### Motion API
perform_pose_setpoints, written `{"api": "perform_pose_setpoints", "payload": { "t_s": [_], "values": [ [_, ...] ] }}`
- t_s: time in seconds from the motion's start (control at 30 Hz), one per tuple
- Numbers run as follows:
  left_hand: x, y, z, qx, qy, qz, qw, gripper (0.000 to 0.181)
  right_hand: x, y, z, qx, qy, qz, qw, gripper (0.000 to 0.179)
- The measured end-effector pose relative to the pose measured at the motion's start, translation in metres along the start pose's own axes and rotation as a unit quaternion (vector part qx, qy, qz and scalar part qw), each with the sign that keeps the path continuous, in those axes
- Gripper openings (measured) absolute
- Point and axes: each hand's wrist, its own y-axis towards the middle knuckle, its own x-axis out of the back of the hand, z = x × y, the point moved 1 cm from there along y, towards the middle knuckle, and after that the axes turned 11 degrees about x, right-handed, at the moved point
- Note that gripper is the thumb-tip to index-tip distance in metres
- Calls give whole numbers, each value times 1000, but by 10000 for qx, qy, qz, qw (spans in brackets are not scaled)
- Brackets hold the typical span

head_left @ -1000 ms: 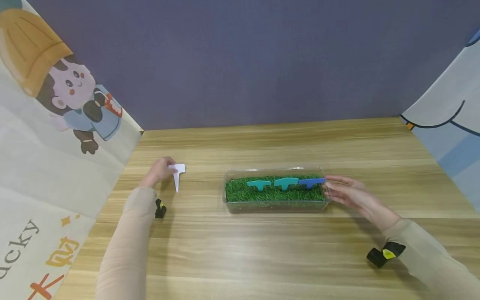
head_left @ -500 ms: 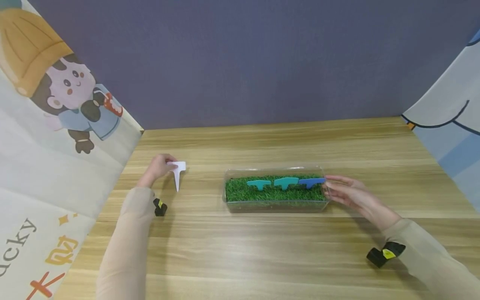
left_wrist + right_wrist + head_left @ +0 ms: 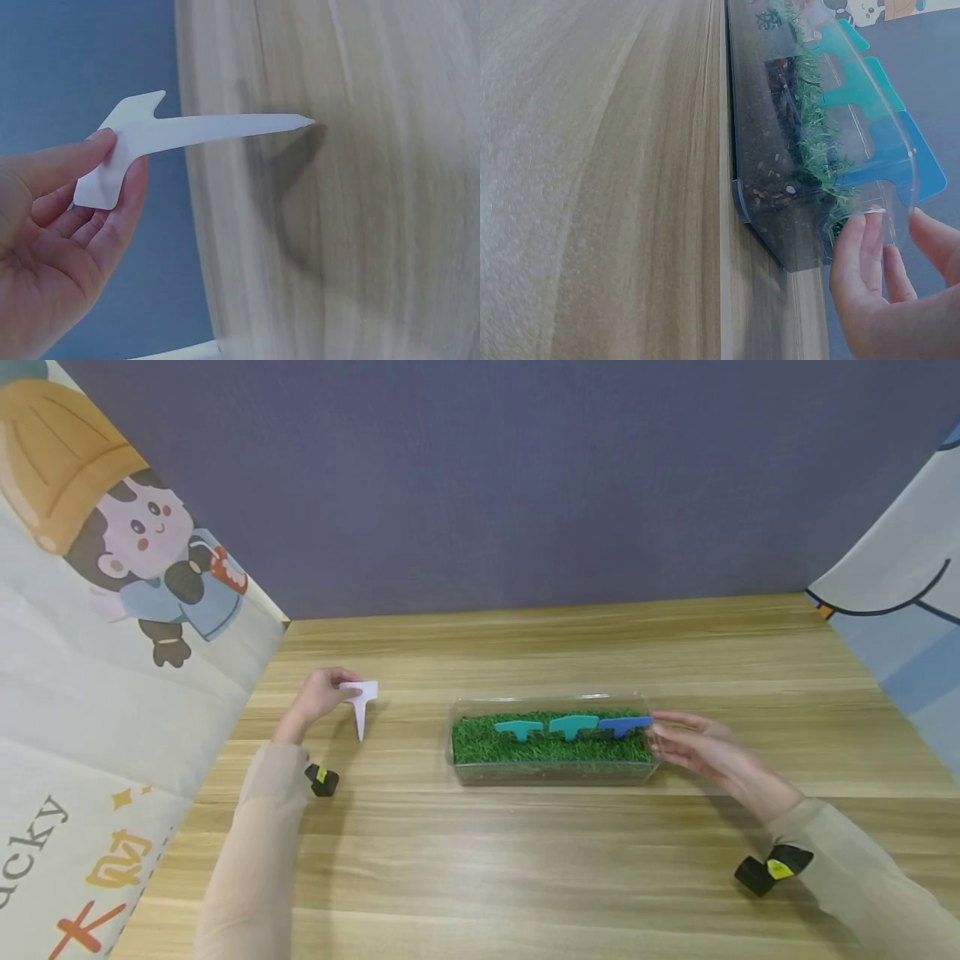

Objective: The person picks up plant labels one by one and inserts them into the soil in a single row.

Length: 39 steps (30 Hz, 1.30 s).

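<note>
My left hand pinches a white T-shaped plant label by its broad head, between thumb and fingers. Its pointed stem hangs downward above the table in the head view. Right of it stands a clear plastic box with green grass over dark soil. Two teal plant labels and a blue plant label stand in a row in the grass. My right hand holds the box's right end, thumb at the rim and fingers against the end wall.
The wooden table reaches back to a dark blue-grey panel. Printed cartoon sheets hang at the left and right. Black camera mounts sit on both wrists.
My left hand has shifted slightly back and to the right with the white plant label. The right hand and the box look unmoved.
</note>
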Motion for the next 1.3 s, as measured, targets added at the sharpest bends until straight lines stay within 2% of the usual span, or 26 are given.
{"api": "perform_pose_setpoints", "payload": {
  "t_s": [0.13,0.27,0.67,0.9,1.1,1.3],
  "values": [
    [-2,-4,-6,-56,-172,-18,9998,26,0,0,0,-42,-6,-39,10000,19],
    [-4,-8,-13,-275,-323,-84,9991,26,1,0,-1,-27,25,-7,10000,19],
    [-10,-24,-37,-594,-333,-249,9974,23,1,-1,-1,13,1,40,10000,19],
    [-14,-31,-49,-812,-620,-183,9946,22,1,-1,-1,77,52,56,9999,19],
    [-17,-37,-57,-878,-692,-245,9934,20,2,-1,-1,53,156,61,9998,19],
    [-19,-45,-67,-883,-814,-234,9925,20,1,1,0,-43,15,-37,10000,19]
  ]
}}
